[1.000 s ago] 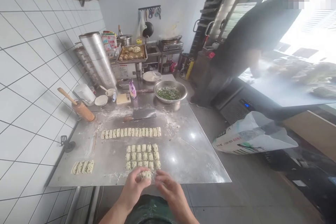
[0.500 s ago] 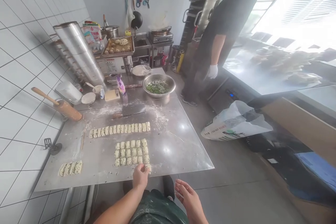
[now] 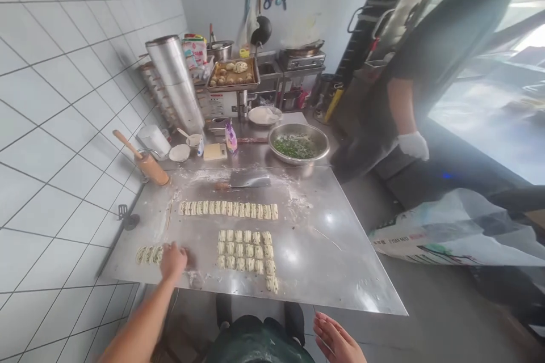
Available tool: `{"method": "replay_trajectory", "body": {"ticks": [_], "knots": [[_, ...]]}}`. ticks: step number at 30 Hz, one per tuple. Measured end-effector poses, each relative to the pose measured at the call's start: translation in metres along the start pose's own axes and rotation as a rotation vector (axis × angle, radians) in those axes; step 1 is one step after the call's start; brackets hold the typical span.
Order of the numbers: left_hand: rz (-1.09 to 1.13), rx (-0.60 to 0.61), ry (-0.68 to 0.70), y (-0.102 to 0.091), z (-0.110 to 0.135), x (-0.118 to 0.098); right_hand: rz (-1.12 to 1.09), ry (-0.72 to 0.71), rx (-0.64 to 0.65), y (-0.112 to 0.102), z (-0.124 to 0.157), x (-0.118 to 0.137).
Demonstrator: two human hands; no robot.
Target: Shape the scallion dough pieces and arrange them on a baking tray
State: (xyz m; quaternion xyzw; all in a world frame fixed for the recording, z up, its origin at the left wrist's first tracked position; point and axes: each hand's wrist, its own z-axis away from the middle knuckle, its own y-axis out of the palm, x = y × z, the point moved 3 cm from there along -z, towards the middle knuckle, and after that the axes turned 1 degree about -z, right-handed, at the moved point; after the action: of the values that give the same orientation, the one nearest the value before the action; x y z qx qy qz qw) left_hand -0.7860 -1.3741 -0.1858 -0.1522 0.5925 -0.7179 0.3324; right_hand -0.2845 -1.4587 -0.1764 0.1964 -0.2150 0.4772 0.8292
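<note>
While my left hand (image 3: 172, 260) sits on the short dough row (image 3: 148, 254) near the tabletop (image 3: 323, 261) corner (can't tell if it's pinching), right hand (image 3: 336, 341) hangs spread open. Grabbing a piece wants a soft pinch.

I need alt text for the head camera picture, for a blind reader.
The person's left hand touches a short row of dough pieces on a steel table; the right hand is open below its edge.

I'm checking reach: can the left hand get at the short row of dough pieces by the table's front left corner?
Probably yes: the left hand lies at the right end of that short row, seemingly touching it, with nothing between them.
</note>
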Motion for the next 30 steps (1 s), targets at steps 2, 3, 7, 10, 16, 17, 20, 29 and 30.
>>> {"method": "replay_trajectory", "body": {"ticks": [2,3,7,10,16,17,20,29,30], "knots": [[-0.077,0.020,-0.045,-0.019,-0.038,0.039,0.017,0.006,0.025,0.016,0.001,-0.007],[-0.103,0.042,-0.043,-0.023,-0.051,0.053,0.029,0.008,0.050,0.026,0.001,-0.011],[-0.145,0.117,0.064,-0.022,-0.066,0.074,0.057,0.008,0.108,0.069,0.002,-0.030],[-0.117,0.156,0.179,-0.018,-0.048,0.061,0.140,-0.065,0.176,0.109,0.009,-0.038],[0.252,0.291,0.437,-0.053,0.055,-0.026,0.719,-0.384,0.517,0.187,0.063,-0.007],[0.397,0.378,0.500,-0.068,0.078,-0.045,0.776,-0.407,0.597,0.195,0.078,0.003],[0.570,0.490,0.698,-0.124,0.139,-0.090,0.837,-0.390,0.858,0.207,0.124,0.036],[0.333,0.144,1.502,-0.183,0.195,-0.103,0.483,0.058,1.224,0.185,0.186,0.077],[0.324,0.100,1.522,-0.180,0.195,-0.103,0.459,0.105,1.233,0.182,0.186,0.076]]}}
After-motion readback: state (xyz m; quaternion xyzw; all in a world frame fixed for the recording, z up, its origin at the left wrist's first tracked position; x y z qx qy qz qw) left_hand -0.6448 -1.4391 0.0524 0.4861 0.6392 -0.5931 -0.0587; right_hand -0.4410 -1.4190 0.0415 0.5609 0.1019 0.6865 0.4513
